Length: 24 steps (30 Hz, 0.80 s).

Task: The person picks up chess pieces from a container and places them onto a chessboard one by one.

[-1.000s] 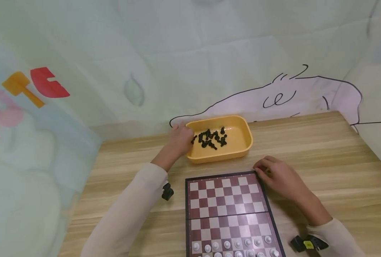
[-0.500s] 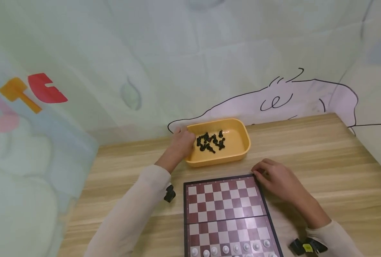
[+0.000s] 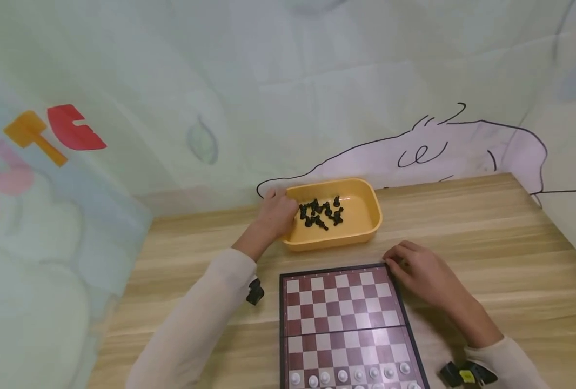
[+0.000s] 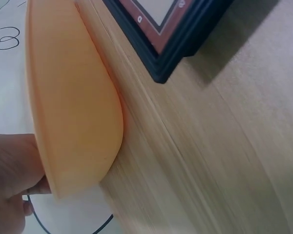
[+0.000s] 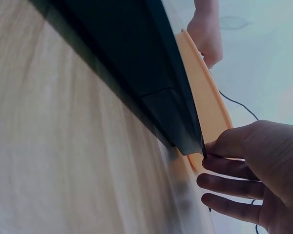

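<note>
Our left grip (image 3: pixel 278 214) sits further over the tray (image 3: pixel 361 209), likely picking pieces (image 3: pixel 336 202), hold unclear. Our right grip (image 3: pixel 423 272) pinches the chessboard (image 3: pixel 343 308).

At four o'clock on my feed, the right hand (image 5: pixel 273 165) pinches the corner of the dark board (image 5: pixel 129 53) between thumb and index finger. Behind, I see the orange tray (image 5: pixel 205 92), the left hand (image 5: pixel 207 39) by its rim toward one; wooden table (image 5: pixel 63 146) toward eight.
</note>
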Tool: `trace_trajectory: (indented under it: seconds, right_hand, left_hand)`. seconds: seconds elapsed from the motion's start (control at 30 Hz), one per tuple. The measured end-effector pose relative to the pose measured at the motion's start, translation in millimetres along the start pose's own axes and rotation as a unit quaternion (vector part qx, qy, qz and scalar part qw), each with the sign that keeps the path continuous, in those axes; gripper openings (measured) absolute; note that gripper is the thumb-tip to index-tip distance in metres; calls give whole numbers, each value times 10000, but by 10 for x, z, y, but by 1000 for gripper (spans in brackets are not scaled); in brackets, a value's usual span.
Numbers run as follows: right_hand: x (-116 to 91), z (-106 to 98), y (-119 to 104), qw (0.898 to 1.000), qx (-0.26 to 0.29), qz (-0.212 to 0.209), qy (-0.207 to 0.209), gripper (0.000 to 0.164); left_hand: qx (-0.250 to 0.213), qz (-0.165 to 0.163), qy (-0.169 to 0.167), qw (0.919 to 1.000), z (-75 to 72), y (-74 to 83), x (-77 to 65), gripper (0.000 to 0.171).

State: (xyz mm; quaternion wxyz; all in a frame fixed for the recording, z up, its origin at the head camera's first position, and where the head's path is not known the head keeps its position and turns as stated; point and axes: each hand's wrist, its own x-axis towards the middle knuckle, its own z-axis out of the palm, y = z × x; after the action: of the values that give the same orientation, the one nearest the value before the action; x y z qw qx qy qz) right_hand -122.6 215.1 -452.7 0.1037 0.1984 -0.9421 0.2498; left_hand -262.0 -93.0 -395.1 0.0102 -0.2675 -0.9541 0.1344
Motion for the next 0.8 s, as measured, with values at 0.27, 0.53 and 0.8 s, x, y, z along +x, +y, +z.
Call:
trace_trajectory:
  seconds: [0.27,0.53,0.8]
  right_hand:
    - [-5,15,3,9999,-6,-137,73,9]
    - [-4,44,-19,9997,-41,-206,82,9]
    - [9,10,9,9997,-15,-225,-13,10]
  left_hand:
    - [-597,179,318,9975,-34,-33,-86,14]
    - [-1380,469,1032,9839,-15,-91,-191,15]
    - [-2643,-310,1332,9547,-179,-37,-387,22]
